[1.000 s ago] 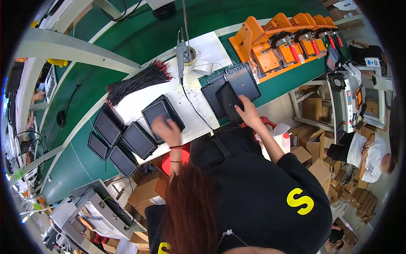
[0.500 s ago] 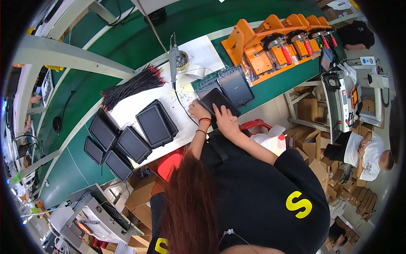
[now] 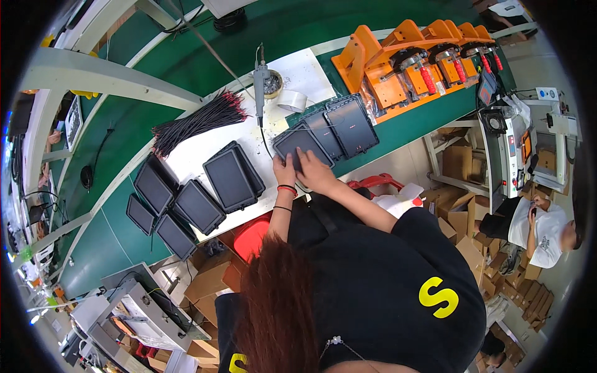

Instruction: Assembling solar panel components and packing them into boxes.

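Our black rectangular casing half (image 3: 298, 138) has shifted left to the near edge of the white sheet (image 3: 254, 146), baring more of the dark casing (image 3: 326, 132) beside it, so both hands now meet on one piece. Our left hand's (image 3: 285, 170) fingers bend at its near left edge, our right hand's (image 3: 318, 175) lie part-spread across its face; whether either grips, we cannot tell.

Black case (image 3: 297, 139): smooth matt plastic. Green tabletop (image 3: 410, 131): smooth. Cartons (image 3: 471, 250): matt cardboard.
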A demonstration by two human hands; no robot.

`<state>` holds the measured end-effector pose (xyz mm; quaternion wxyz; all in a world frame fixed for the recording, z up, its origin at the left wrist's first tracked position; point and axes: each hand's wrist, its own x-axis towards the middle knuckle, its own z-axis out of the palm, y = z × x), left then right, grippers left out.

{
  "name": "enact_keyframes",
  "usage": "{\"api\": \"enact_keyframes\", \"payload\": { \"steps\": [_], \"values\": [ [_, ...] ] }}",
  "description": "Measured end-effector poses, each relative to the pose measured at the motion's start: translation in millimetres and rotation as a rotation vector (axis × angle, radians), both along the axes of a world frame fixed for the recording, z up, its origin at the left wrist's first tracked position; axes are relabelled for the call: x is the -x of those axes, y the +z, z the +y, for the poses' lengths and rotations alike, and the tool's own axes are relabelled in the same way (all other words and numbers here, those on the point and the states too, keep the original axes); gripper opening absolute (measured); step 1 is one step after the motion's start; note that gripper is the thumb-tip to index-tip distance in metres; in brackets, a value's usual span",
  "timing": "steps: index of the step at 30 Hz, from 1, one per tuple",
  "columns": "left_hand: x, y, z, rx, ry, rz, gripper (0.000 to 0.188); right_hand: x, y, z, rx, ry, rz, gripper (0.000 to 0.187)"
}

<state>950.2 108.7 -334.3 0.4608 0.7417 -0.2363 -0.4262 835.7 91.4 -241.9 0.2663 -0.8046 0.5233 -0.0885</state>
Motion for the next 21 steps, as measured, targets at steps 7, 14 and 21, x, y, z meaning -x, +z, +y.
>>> {"api": "enact_keyframes", "payload": {
  "steps": [7, 14, 21],
  "values": [
    [-2, 16, 10, -0.012, 0.057, -0.515, 0.064, 115, 5, -46, 0.199, -0.518, 0.290, 0.059],
    [31, 56, -2, 0.141, -0.278, -0.813, 0.067, 136, -13, -60, 0.000, -0.642, 0.234, 0.072],
    [93, 34, -38, 0.172, -0.475, -0.443, 0.045, 159, -11, -59, 0.013, -0.707, 0.098, 0.054]
  ]
}}
